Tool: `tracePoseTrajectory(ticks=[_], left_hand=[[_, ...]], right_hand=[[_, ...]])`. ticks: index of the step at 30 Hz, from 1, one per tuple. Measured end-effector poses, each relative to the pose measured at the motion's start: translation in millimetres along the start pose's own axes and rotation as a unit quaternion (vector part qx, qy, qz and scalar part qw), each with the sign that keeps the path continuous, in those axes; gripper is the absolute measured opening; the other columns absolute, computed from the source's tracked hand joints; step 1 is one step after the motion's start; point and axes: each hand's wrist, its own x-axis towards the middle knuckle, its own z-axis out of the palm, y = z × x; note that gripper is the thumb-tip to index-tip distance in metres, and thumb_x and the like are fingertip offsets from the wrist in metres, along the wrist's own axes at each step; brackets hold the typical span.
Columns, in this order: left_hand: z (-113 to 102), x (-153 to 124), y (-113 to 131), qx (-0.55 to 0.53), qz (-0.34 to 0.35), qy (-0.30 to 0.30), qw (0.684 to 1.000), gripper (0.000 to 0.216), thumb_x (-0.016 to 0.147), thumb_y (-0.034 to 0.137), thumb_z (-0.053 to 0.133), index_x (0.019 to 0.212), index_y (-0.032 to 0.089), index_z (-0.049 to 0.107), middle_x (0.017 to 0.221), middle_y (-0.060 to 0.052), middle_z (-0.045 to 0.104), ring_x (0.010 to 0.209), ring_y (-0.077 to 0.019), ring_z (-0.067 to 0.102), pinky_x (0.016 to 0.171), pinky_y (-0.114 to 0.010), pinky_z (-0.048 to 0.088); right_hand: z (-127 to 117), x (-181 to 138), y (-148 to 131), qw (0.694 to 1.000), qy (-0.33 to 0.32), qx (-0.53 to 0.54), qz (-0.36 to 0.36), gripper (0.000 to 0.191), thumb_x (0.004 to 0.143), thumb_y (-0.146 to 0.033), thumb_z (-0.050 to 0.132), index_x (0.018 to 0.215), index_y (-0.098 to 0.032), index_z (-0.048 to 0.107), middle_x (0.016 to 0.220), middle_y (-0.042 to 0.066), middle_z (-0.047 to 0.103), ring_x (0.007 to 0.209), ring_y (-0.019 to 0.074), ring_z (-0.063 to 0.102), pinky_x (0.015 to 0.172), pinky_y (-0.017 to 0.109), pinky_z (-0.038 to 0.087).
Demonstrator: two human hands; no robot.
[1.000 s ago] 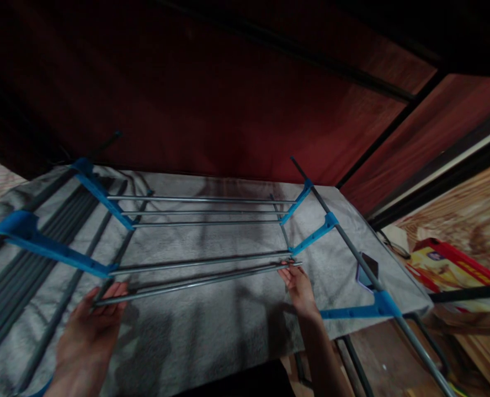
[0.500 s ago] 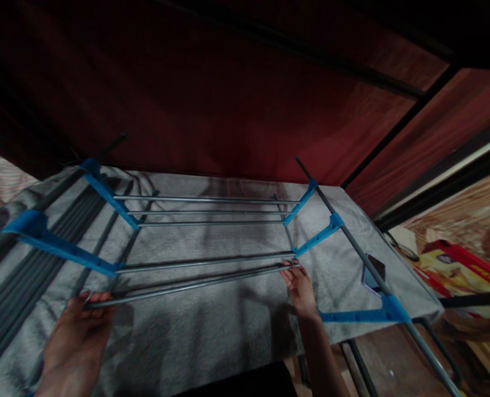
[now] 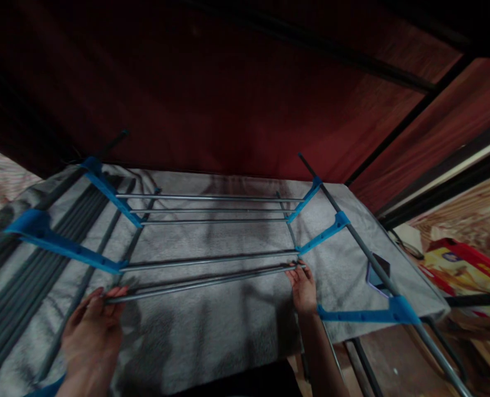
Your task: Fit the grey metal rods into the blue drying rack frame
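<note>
A thin grey metal rod (image 3: 203, 284) is held level between my hands, just in front of a partly joined rack of grey tubes and blue plastic brackets. My left hand (image 3: 96, 325) pinches its left end, below the left blue bracket (image 3: 69, 248). Fingers of my right hand (image 3: 303, 284) close on the right end, beside the tip of the right blue bracket (image 3: 323, 234). One crossbar (image 3: 212, 261) joins these two brackets. Several more crossbars span the rear brackets. A third bracket (image 3: 361, 315) on the right tube lies right of my right wrist.
A bundle of grey tubes (image 3: 42, 275) lies on the left of the grey blanket (image 3: 195, 342). A phone (image 3: 379, 273) rests under the right tube (image 3: 365, 248). Beyond the right edge is a red and yellow package (image 3: 464, 264). A dark red curtain (image 3: 228, 121) hangs behind.
My left hand, with the rod's left end, has moved right and slightly up. My right hand still grips the other end; the whole view has shifted a little.
</note>
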Motion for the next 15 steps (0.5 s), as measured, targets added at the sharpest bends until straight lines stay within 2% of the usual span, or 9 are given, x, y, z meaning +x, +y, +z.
tracePoseTrajectory(ticks=[2,5,10,13,15], left_hand=[[-5.2,27.9,-23.2,0.027,0.038,-0.022,0.999,0.029,0.089,-0.004,0.058,0.080,0.022,0.068,0.067,0.007,0.074,0.076,-0.0134,0.076,0.073,-0.018,0.064],[-15.6,50.9,-42.8,0.049,0.023,-0.017,0.998,0.024,0.092,0.001,0.061,0.079,0.020,0.068,0.071,0.005,0.074,0.074,-0.0124,0.073,0.076,-0.018,0.062],[-22.8,50.3,-49.2,0.050,0.019,0.000,0.999,0.015,0.090,0.008,0.069,0.090,0.022,0.067,0.074,0.004,0.075,0.074,-0.0142,0.074,0.072,-0.020,0.058],[-21.4,45.7,-53.8,0.037,0.034,-0.010,0.999,0.021,0.090,0.011,0.071,0.103,0.026,0.064,0.078,0.004,0.076,0.079,-0.0158,0.076,0.077,-0.023,0.059],[-20.6,43.9,-57.8,0.025,0.027,-0.020,0.999,0.024,0.090,0.013,0.072,0.107,0.026,0.062,0.080,0.004,0.075,0.080,-0.0161,0.076,0.080,-0.024,0.060]], right_hand=[[0.3,2.0,1.7,1.000,0.018,0.006,-0.020,0.053,0.063,-0.046,0.099,0.099,-0.029,0.064,0.084,-0.008,0.075,0.075,0.0125,0.073,0.074,0.027,0.065],[1.0,2.2,2.6,0.998,0.034,0.004,-0.047,0.050,0.069,-0.046,0.095,0.099,-0.031,0.057,0.078,-0.013,0.069,0.066,0.0095,0.067,0.072,0.026,0.063],[0.6,-2.9,3.2,0.996,0.033,-0.027,-0.075,0.061,0.074,-0.047,0.090,0.123,-0.036,0.055,0.082,-0.014,0.072,0.070,0.0099,0.068,0.074,0.024,0.062],[-5.6,-4.0,4.7,0.996,0.029,-0.035,-0.076,0.062,0.071,-0.045,0.091,0.123,-0.036,0.057,0.084,-0.011,0.074,0.072,0.0108,0.070,0.074,0.025,0.063],[-12.3,-1.9,5.5,0.997,0.027,-0.024,-0.072,0.066,0.065,-0.038,0.092,0.121,-0.036,0.058,0.092,-0.007,0.077,0.077,0.0136,0.073,0.072,0.028,0.065]])
